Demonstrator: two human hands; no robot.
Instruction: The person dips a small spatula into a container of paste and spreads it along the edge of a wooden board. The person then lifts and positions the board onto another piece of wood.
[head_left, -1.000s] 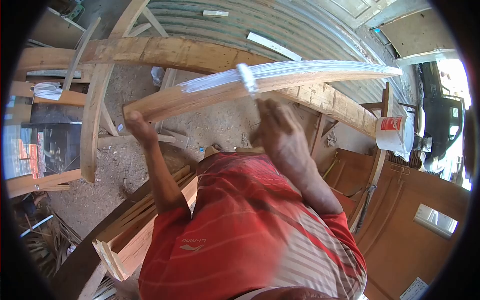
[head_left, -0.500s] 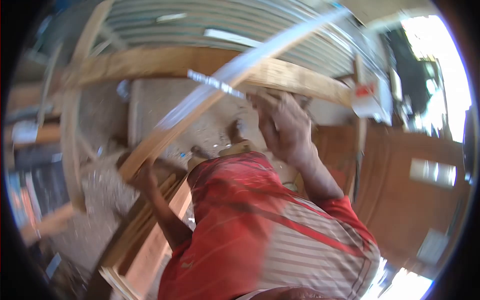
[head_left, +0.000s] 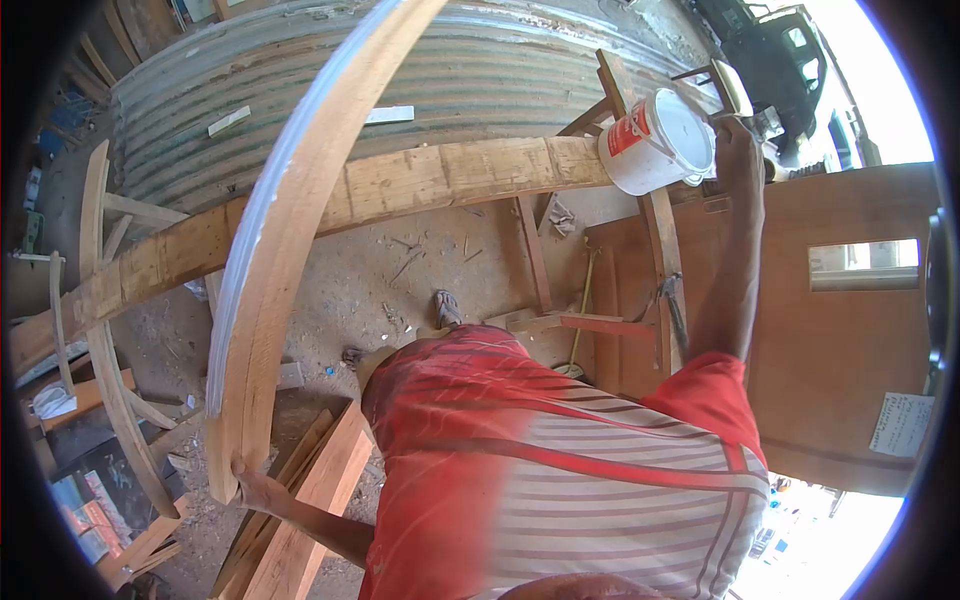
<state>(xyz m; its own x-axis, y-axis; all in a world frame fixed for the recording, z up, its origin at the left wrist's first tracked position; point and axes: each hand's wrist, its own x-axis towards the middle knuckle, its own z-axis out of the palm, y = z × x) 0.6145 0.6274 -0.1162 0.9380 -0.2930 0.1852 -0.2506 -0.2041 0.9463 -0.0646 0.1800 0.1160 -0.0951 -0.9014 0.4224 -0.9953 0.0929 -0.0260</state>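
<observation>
A long wooden board [head_left: 285,230] with white paint along one edge slants from lower left to the top of the view. My left hand [head_left: 258,490] grips its lower end. At the upper right, my right hand [head_left: 737,135] is raised beside a white bucket [head_left: 655,145] with a red label; its fingers look curled, and whatever they hold is hidden. The bucket sits at the right end of a thick wooden beam [head_left: 450,180], which passes behind the painted board. The brush does not show.
Corrugated metal sheet [head_left: 500,75] lies beyond the beam. Brown door panels [head_left: 780,340] stand at the right, with a hammer [head_left: 675,300] hanging near them. Stacked planks [head_left: 310,500] are at the lower left. Debris litters the floor [head_left: 400,270]; a vehicle [head_left: 780,70] stands at the upper right.
The painted board has swung to a steeper slant, its held end lower. My right hand has moved away from the board, right and up to the bucket. The view has turned to the right.
</observation>
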